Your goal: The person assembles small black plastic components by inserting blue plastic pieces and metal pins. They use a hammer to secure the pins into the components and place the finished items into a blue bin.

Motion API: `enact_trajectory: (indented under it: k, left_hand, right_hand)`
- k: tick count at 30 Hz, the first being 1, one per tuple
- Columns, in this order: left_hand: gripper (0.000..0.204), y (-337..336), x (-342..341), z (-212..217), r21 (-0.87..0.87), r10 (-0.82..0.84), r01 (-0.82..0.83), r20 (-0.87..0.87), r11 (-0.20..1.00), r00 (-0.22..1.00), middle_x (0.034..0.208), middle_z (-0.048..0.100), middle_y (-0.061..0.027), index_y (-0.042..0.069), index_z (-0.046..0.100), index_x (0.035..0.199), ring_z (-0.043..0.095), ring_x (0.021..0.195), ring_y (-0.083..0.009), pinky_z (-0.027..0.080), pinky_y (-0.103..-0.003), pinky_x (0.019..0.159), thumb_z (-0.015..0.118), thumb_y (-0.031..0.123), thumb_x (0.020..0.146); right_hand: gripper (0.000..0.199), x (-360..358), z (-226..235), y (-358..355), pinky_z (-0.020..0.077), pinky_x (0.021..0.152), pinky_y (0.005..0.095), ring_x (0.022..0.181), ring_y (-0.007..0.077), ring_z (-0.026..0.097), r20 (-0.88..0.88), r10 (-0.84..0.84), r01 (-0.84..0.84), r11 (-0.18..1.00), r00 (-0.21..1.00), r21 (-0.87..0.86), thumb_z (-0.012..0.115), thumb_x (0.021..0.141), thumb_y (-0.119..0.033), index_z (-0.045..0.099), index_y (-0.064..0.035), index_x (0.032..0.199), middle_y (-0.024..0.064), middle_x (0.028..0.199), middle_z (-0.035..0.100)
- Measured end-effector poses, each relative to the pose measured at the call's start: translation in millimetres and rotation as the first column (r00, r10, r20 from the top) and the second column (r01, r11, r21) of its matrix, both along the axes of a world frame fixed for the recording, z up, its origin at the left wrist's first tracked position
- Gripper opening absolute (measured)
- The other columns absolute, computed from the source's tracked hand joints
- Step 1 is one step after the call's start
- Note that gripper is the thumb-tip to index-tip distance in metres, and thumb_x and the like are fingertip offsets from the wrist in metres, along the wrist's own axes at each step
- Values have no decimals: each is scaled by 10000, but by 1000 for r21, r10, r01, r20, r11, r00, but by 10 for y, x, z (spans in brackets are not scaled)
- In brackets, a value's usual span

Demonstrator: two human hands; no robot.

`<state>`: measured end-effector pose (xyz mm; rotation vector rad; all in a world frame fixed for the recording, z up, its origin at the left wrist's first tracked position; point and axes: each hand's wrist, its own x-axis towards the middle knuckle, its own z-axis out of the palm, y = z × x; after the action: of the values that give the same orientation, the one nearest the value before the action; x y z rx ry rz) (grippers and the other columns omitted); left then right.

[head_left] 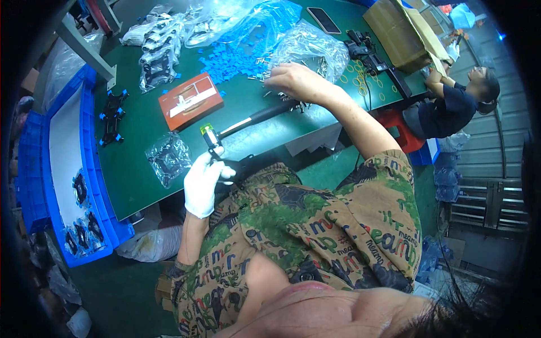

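My left hand (204, 183), in a white glove, is closed at the table's near edge on a dark plastic frame (245, 163), partly hidden by the fingers and blending with my shirt. Just beyond its fingertips lies a hammer (235, 127) with a black grip, a silver shaft and a green-faced head. My bare right hand (298, 83) reaches over the small metal pins (261, 62) beside a clear plastic bag (310, 48). Its fingers are bent together, and anything between them is hidden. Many small blue pieces (231, 59) lie heaped left of it.
A red-orange box (190, 101) sits on the green table (132, 180). Bagged black frames (169, 158) lie near it, with a black frame with blue pieces (112, 115) further left. A blue tray (42, 169) stands at left. Phone (324, 21), carton (394, 34) and co-worker (456, 107) are at right.
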<state>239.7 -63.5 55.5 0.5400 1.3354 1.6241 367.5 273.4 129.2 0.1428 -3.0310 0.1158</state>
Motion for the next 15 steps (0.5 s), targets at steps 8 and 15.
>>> enact_trajectory:
  k: [8,15]
  left_hand:
    - [395,46,44,-31,-24,-73,73,2,997,997,882,668,-84,-56,529,1358,689,833,-168,573,-283,669,520,114,1002]
    - [396,31,59,-10,-34,-67,67,-11,997,998,874,667,-81,-63,525,1356,692,835,-174,573,-286,668,523,121,1005]
  right_hand:
    - [265,-59,-268,49,521,860,415,993,293,621,-31,59,-58,998,998,35,653,838,-103,701,-60,1096,103,991,627]
    - [231,-63,-328,8,524,865,419,1001,296,623,7,13,-14,999,1000,49,627,873,-127,711,-69,1080,111,970,614]
